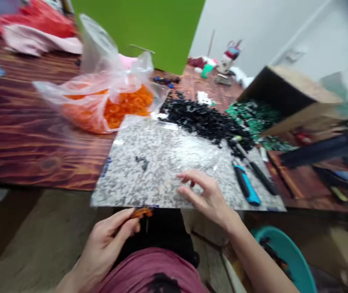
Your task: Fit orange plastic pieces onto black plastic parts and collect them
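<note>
Pinching a small orange plastic piece (141, 213) between thumb and fingertips, the left hand (106, 244) sits at the lower left of centre, just below the near edge of a speckled granite-patterned slab (161, 162). The piece is partly hidden by the fingers, so its exact shape cannot be told. It looks light and probably a little flexible, and a fingertip pinch seems the sensible hold, though something so small could easily slip.

The right hand (206, 199) is well apart from the left, open with fingers spread, its fingertips over the slab's near part. It holds nothing that can be seen. A blue-handled tool (246, 185) and a black-handled tool (261, 175) lie just to its right on the slab, and a small dark scrap (142, 162) lies mid-slab.

Beyond the slab, a clear plastic bag (109, 101) of orange pieces slumps on a reddish wood-grain table (33, 122). A heap of black pieces (204, 120) runs along the slab's far edge, and green pieces (253, 116) spill from a tipped cardboard box (286, 97) at the right. A teal basin (286, 252) sits at the lower right, below the table, and red and pink cloth (39, 36) lies at the upper left.
</note>
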A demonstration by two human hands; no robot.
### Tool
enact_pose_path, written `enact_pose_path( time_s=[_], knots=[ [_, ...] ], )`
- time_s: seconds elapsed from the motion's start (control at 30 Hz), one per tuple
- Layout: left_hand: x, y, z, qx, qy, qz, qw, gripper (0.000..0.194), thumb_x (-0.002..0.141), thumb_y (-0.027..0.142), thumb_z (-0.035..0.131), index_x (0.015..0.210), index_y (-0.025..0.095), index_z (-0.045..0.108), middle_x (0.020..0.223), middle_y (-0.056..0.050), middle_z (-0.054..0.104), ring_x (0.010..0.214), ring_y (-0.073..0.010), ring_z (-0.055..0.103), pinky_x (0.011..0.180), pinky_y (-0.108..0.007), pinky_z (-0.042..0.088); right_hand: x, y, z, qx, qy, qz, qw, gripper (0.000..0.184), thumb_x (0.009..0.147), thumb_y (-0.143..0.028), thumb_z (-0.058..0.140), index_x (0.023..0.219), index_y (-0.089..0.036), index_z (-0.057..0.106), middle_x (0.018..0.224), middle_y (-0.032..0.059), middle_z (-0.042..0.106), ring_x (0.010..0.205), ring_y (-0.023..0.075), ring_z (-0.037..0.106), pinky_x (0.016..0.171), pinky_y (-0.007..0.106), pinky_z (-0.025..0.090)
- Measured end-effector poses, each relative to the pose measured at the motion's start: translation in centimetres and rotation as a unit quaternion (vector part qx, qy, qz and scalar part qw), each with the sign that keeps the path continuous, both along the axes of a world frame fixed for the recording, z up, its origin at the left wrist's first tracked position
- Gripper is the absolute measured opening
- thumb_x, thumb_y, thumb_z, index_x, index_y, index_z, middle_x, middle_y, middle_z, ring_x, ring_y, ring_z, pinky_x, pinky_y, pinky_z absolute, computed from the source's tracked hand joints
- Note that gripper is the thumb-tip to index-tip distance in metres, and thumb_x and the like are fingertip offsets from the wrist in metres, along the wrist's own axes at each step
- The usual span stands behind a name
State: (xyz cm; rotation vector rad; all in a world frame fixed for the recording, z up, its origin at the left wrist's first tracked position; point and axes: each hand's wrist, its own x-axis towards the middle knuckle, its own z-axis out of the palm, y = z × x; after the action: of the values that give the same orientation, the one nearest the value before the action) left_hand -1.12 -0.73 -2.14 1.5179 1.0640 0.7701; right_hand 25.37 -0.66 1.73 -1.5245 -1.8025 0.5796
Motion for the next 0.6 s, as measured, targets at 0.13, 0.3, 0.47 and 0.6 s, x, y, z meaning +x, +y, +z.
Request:
enact_pose_path(
  time_s=[0.13,0.3,0.47,0.6],
  knots=[
    [-1.5,0.1,-3.0,-0.177,-0.031,0.059,0.982,0.032,0.073,0.047,0.071,0.088,0.019,0.073,0.067,-0.001,0.069,0.058,-0.013,0.06,0.053,-0.017,0.051,8.4,0.0,0.1,0.006,-0.191,-0.251,0.949,0.027,0.086,-0.041,0.054,0.094,-0.018,0.066,0.093,0.0071,0.069,0.071,0.0174,0.062,0.066,0.03,0.049],
    [-2.4,0.9,-4.2,-0.275,-0.069,0.087,0.955,0.043,0.064,0.052,0.077,0.089,0.018,0.072,0.073,-0.002,0.069,0.062,-0.0128,0.057,0.055,-0.018,0.05,17.3,0.4,-0.5,-0.012,-0.274,-0.387,0.88,0.034,0.078,-0.044,0.057,0.089,-0.013,0.067,0.086,0.0135,0.068,0.068,0.0231,0.059,0.067,0.038,0.045],
    [-1.8,1.2,-2.7,-0.266,-0.075,0.057,0.959,0.036,0.074,0.048,0.07,0.088,0.015,0.071,0.068,0.0,0.062,0.06,-0.0101,0.052,0.055,-0.017,0.044,21.1,1.2,-0.7,-0.072,-0.279,-0.377,0.88,0.037,0.067,-0.054,0.064,0.068,-0.017,0.068,0.066,0.0102,0.065,0.055,0.0207,0.057,0.055,0.035,0.039],
    [-1.4,1.2,-1.7,-0.261,-0.093,0.023,0.961,0.033,0.079,0.045,0.064,0.082,0.012,0.069,0.064,0.002,0.056,0.055,-0.008,0.047,0.051,-0.018,0.037,22.6,1.8,-1.4,-0.078,-0.247,-0.336,0.906,0.034,0.06,-0.058,0.068,0.053,-0.025,0.063,0.048,0.0054,0.058,0.038,0.015,0.045,0.045,0.035,0.032]
  ],
)
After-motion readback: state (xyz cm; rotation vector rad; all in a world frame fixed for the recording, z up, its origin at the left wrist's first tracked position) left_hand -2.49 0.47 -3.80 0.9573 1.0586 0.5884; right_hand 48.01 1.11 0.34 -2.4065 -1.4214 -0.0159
